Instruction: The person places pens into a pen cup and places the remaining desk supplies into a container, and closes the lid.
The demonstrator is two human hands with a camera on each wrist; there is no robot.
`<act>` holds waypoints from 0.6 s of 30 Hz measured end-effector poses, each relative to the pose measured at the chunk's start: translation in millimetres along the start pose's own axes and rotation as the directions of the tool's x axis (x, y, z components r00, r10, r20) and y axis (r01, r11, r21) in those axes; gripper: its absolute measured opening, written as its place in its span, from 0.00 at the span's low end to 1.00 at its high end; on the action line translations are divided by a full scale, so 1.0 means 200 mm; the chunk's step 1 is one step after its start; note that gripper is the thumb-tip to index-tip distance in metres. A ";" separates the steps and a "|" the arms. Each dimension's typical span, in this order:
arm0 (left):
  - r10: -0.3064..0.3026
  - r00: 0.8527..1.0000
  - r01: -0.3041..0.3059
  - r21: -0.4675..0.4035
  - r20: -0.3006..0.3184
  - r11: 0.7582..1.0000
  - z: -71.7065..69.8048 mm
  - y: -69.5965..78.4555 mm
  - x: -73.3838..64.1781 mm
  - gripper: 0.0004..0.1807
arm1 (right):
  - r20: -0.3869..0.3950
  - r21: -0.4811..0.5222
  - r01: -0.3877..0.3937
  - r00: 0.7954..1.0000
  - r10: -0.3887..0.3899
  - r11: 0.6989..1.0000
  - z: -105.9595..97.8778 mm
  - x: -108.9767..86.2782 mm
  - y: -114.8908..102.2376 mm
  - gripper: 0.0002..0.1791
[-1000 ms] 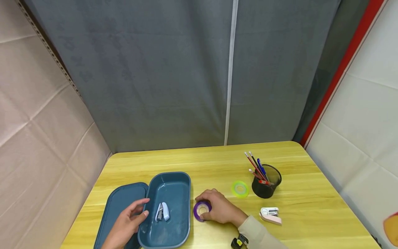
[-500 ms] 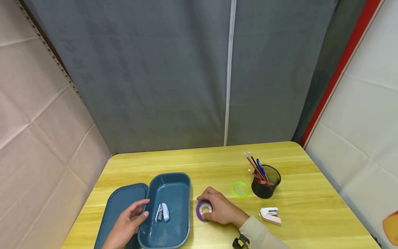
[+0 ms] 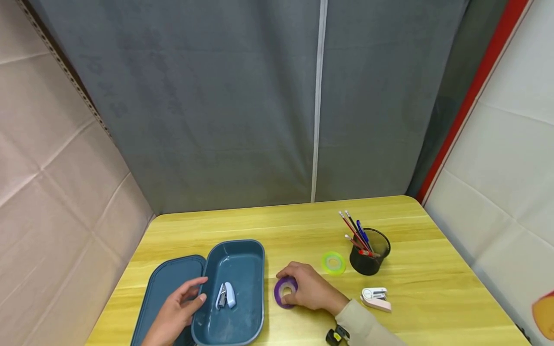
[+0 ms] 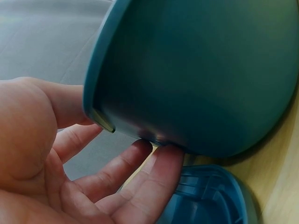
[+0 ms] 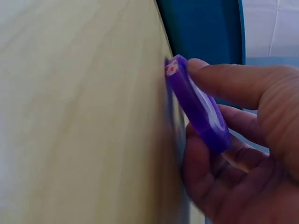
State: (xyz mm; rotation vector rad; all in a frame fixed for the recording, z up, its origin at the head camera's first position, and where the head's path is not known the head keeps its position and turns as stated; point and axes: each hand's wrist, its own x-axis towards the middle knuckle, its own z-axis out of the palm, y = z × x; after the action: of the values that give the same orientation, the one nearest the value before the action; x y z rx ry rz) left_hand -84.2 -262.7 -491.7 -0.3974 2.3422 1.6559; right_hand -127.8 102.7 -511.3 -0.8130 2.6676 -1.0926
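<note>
To handle the purple tape roll (image 3: 277, 293) well, the right hand (image 3: 309, 290) should keep its pinch firm but light, thumb on one face and fingers at the other, pressing toward the ring's solid band so the roll does not twist out. A level, unhurried lift clear of the tabletop (image 3: 298, 230) seems wise, since the right wrist view shows the roll slanted close to the wood; whether its lower edge touches there is hard to tell through the blur. The left hand (image 3: 174, 307) grips the near-left wall of the blue box (image 3: 235, 254), thumb over the rim and fingers against the outside, and is best held still so the box does not slide. The roll is just beside the box's right wall, between it and the green tape roll (image 3: 326, 264). It looks like a narrow, glossy ring, deep violet around the outside with a paler inner band and an open centre; a small white patch with red marks shows on its outer edge.
</note>
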 end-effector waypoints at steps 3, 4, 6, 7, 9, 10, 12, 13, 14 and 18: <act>-0.003 1.000 0.003 0.004 -0.004 1.000 0.00 0.00 0.00 0.28 | -0.005 -0.004 0.002 1.000 -0.002 1.000 0.00 0.00 0.00 0.24; -0.004 1.000 0.004 0.010 -0.005 1.000 0.00 0.00 0.00 0.28 | -0.004 0.000 -0.002 1.000 0.002 1.000 0.00 0.00 0.00 0.24; -0.005 1.000 0.005 0.014 -0.005 1.000 0.00 0.00 0.00 0.28 | -0.001 0.017 -0.007 1.000 0.007 1.000 0.00 0.00 0.01 0.22; -0.005 1.000 0.005 0.012 -0.004 1.000 0.00 0.00 0.00 0.28 | -0.001 0.031 -0.008 1.000 0.008 0.999 -0.01 0.00 0.01 0.22; -0.004 1.000 0.004 0.010 -0.001 1.000 0.00 -0.01 0.00 0.29 | -0.001 0.067 -0.022 1.000 0.022 0.997 -0.01 0.00 0.02 0.21; -0.007 1.000 0.007 0.009 -0.003 1.000 0.00 -0.01 0.00 0.28 | 0.000 0.086 -0.031 1.000 0.031 0.996 -0.01 0.00 0.02 0.20; -0.008 1.000 0.008 0.001 -0.002 1.000 -0.01 0.00 0.00 0.28 | 0.002 0.126 -0.046 0.999 0.046 0.991 -0.01 0.00 0.03 0.19; -0.008 1.000 0.008 -0.003 -0.001 1.000 0.00 0.00 0.00 0.28 | 0.001 0.143 -0.054 0.999 0.055 0.988 -0.02 0.00 0.03 0.18; -0.007 1.000 0.007 -0.008 0.000 1.000 0.00 0.00 0.00 0.28 | -0.001 0.155 -0.062 0.998 0.063 0.986 -0.02 0.00 0.03 0.18; -0.008 1.000 0.008 -0.024 -0.002 1.000 0.00 0.00 0.00 0.28 | -0.003 0.181 -0.078 0.997 0.080 0.980 -0.03 0.00 0.04 0.18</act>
State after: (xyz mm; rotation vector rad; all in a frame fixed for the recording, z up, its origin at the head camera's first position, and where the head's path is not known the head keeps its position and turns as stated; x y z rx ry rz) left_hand -83.2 -262.9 -492.1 -0.4130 2.3212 1.6822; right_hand -133.6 111.0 -511.4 -0.6637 2.5368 -1.2984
